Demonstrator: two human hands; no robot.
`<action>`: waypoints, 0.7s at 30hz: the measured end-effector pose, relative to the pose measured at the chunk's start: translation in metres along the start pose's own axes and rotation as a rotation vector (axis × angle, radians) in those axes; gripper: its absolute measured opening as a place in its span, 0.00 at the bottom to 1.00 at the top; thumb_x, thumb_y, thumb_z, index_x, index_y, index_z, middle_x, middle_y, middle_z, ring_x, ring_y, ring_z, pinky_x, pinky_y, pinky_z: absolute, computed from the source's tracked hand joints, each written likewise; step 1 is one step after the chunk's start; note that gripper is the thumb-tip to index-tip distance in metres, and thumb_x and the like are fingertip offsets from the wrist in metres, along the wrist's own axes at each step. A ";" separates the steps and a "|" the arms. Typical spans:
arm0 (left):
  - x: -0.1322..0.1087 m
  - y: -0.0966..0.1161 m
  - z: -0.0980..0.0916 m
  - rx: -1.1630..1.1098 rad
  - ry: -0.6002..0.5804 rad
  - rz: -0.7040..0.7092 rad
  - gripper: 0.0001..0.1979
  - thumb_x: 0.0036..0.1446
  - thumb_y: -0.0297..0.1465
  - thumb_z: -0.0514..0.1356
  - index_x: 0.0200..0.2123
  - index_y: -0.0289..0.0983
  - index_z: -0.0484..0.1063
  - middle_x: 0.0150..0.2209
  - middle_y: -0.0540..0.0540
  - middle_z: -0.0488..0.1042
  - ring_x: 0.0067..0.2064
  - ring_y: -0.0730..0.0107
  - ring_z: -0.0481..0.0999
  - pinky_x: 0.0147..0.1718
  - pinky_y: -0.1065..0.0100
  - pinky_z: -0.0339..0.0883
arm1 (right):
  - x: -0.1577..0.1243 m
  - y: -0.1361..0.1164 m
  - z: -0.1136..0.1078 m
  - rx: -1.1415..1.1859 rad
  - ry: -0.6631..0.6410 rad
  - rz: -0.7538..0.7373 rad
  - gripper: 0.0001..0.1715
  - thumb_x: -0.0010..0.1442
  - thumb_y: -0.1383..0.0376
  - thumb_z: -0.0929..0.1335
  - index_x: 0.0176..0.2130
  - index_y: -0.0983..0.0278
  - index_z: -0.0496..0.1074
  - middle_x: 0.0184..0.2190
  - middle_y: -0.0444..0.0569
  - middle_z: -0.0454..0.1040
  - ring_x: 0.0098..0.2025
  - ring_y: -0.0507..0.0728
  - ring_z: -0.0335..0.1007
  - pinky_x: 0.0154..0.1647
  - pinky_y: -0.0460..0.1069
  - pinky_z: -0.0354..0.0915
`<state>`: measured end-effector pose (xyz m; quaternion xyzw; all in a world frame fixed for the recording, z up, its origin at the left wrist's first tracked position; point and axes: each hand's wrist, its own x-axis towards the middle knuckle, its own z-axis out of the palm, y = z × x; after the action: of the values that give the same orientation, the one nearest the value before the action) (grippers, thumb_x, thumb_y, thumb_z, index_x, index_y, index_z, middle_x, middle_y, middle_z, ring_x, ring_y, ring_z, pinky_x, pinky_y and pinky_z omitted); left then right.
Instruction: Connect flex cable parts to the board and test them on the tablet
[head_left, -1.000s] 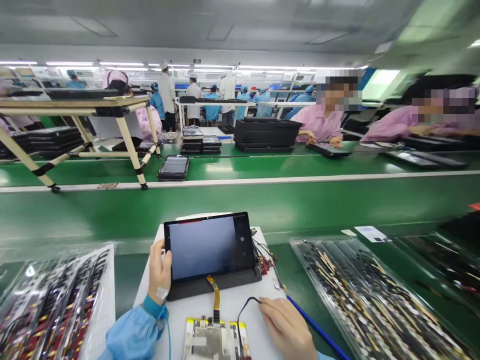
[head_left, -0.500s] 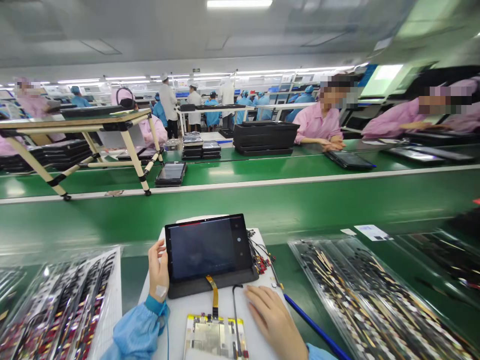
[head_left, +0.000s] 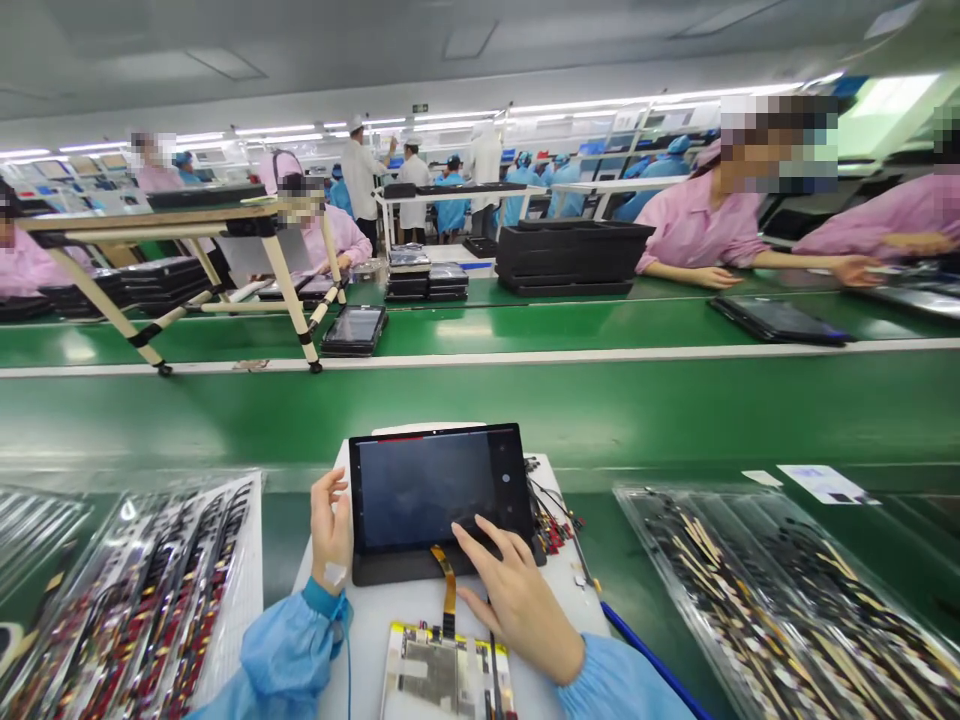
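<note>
The hands are apart, neither clamped, on the crosswise tablet (head_left: 439, 495), its long axis left to right: the left hand (head_left: 330, 530) at its left edge, the right hand (head_left: 517, 605) reaching over its lower right

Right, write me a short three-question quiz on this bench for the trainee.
1. True or false: the fingertips of the right hand are over the lower right of the tablet.
2. What runs from the tablet's lower edge to the board with yellow edges?
A. A blue cord
B. An amber ribbon cable
C. A white strap
3. Fill in the blank: the left hand is beside the tablet's ____ edge.

Key: 1. True; 2. B; 3. left
</note>
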<state>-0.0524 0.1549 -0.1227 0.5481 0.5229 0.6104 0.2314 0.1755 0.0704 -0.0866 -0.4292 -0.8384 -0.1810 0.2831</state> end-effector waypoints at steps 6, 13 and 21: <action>-0.004 0.001 -0.002 0.009 -0.031 -0.024 0.17 0.57 0.40 0.50 0.45 0.36 0.65 0.42 0.43 0.68 0.41 0.64 0.69 0.40 0.64 0.63 | -0.006 0.006 -0.023 -0.043 0.103 0.037 0.32 0.63 0.69 0.56 0.63 0.71 0.40 0.40 0.51 0.74 0.45 0.56 0.67 0.41 0.51 0.60; -0.007 0.007 -0.003 0.020 -0.028 -0.038 0.16 0.58 0.39 0.50 0.45 0.37 0.65 0.42 0.44 0.68 0.40 0.64 0.69 0.41 0.64 0.63 | -0.036 0.012 -0.024 -0.067 0.067 0.077 0.24 0.61 0.70 0.60 0.57 0.69 0.57 0.39 0.53 0.72 0.46 0.59 0.66 0.41 0.52 0.61; -0.009 0.011 -0.002 0.020 -0.042 -0.056 0.15 0.59 0.38 0.49 0.45 0.37 0.65 0.42 0.44 0.68 0.40 0.65 0.69 0.41 0.64 0.63 | -0.038 0.009 -0.017 -0.125 -0.070 0.112 0.26 0.64 0.65 0.56 0.58 0.73 0.53 0.49 0.57 0.68 0.63 0.61 0.41 0.49 0.55 0.56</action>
<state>-0.0486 0.1430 -0.1168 0.5481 0.5391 0.5869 0.2538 0.2063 0.0429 -0.0966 -0.4982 -0.8096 -0.2016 0.2359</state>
